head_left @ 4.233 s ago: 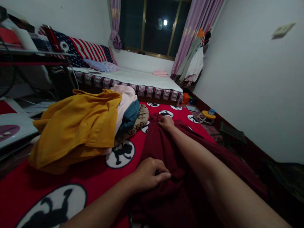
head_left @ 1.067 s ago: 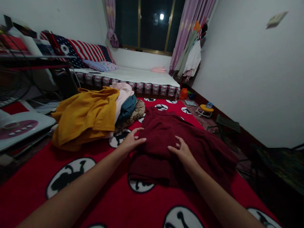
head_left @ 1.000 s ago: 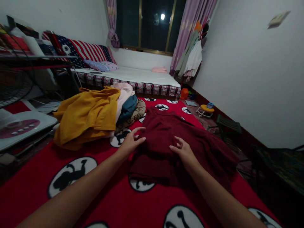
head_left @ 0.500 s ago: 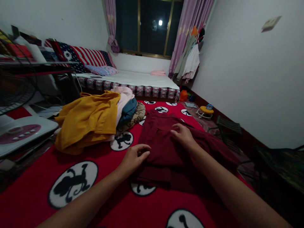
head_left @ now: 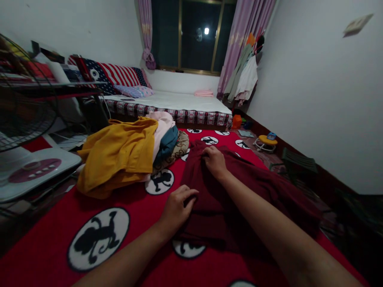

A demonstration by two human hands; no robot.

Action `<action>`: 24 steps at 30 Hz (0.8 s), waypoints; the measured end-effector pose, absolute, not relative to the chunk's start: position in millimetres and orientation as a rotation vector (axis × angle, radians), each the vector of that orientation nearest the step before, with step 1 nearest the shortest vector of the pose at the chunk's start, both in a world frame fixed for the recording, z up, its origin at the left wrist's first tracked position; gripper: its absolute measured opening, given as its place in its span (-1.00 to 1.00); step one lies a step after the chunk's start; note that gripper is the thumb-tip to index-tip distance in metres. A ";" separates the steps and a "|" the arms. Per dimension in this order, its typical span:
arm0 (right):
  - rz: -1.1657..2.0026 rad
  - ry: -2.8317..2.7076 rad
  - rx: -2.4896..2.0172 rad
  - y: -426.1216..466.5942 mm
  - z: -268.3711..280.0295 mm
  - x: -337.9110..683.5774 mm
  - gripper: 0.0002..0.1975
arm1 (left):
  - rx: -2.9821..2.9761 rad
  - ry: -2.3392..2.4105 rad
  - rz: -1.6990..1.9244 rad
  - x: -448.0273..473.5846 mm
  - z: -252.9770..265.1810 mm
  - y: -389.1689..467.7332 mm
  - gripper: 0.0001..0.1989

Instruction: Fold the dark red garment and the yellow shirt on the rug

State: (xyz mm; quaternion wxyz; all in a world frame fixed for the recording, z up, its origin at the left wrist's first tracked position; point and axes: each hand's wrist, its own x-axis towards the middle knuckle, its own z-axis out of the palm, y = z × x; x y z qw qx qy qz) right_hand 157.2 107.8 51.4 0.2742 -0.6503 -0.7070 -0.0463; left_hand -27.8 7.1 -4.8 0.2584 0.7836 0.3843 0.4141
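Lower centre, I see a dark maroon cloth garment [head_left: 206,199]; left hand [head_left: 176,205] at its edge, thumb and fingers parted; whether the right hand [head_left: 214,161] grips, I can't tell. Uneven tugging could crease it.

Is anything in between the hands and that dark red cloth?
Nothing that I can see. The right hand is at the far part of the dark red cloth, and the left hand is at its left edge. The yellow garment lies off to the left, out of the way.
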 end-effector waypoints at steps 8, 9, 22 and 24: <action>0.295 -2.020 -1.718 120.3 34.5 150.8 -0.48 | 2.367 1.323 1.026 -41.4 14.8 8.3 -0.73; 0.334 -2.006 -1.645 116.1 34.9 152.3 -0.46 | 2.421 1.286 1.053 -40.0 22.9 6.1 -0.71; 0.252 -2.335 -1.668 58.6 1.5 208.7 -0.34 | 2.679 1.138 0.493 26.0 -4.1 118.3 -0.46; 0.196 -2.345 -1.784 65.6 -2.7 213.7 -0.34 | 2.664 1.224 0.467 23.8 -6.4 128.7 -0.40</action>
